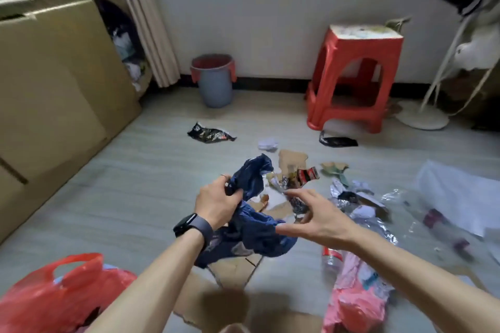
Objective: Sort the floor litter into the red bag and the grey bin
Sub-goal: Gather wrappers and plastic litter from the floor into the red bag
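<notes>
A crumpled dark blue bag (251, 213) is grasped by the left hand (219, 203) at centre; the right hand (311, 213) is spread, released; red bag (62, 297) at 7 o'clock, grey bin (213, 81) at 12

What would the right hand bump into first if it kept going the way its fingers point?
Most likely the dark blue plastic bag held in the left hand. The right hand is open, its fingers aimed leftward at the bag's crumpled middle. Depth is hard to judge from one view, so it may pass slightly above.
</notes>
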Demonstrator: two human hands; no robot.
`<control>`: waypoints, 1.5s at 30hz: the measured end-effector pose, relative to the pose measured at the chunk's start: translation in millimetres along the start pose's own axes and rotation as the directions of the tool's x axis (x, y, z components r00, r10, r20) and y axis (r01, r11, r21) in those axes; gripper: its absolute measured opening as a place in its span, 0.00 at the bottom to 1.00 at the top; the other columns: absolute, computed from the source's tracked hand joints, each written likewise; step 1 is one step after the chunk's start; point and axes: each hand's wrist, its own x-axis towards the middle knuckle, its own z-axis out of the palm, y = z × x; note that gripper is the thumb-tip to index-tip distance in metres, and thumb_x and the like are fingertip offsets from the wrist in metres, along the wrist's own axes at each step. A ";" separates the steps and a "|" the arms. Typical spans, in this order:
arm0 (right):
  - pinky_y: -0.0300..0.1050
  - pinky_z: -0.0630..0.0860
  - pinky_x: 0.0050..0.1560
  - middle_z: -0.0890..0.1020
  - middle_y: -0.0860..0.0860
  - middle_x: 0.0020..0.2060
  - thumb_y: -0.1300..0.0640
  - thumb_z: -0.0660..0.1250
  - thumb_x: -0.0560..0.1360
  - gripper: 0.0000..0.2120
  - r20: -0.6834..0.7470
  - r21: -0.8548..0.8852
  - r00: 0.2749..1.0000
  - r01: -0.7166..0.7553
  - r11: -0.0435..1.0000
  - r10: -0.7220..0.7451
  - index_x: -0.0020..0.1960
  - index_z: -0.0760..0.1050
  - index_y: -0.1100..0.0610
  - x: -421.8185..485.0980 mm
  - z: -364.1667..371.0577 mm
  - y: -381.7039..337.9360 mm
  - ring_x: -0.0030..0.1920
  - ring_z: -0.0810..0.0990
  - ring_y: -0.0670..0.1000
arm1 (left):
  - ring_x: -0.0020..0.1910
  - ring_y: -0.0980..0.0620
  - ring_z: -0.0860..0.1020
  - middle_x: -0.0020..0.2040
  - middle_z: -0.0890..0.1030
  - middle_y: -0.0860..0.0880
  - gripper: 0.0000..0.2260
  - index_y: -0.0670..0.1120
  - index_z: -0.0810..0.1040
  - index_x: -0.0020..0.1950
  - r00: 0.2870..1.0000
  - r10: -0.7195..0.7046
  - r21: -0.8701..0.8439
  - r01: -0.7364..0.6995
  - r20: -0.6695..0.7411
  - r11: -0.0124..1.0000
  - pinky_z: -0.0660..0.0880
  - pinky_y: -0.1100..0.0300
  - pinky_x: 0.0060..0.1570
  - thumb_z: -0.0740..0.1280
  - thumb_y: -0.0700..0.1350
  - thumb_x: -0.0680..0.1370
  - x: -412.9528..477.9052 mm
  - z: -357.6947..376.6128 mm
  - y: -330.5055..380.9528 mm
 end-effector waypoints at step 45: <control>0.54 0.80 0.59 0.85 0.49 0.53 0.53 0.71 0.76 0.14 -0.202 0.493 0.979 0.126 0.861 -0.028 0.61 0.78 0.50 -105.4 -55.1 -36.8 0.54 0.84 0.50 | 0.32 0.61 0.76 0.38 0.77 0.49 0.13 0.43 0.80 0.57 0.900 0.193 -0.611 0.097 0.391 0.786 0.71 0.72 0.32 0.74 0.38 0.73 -111.6 -22.1 119.9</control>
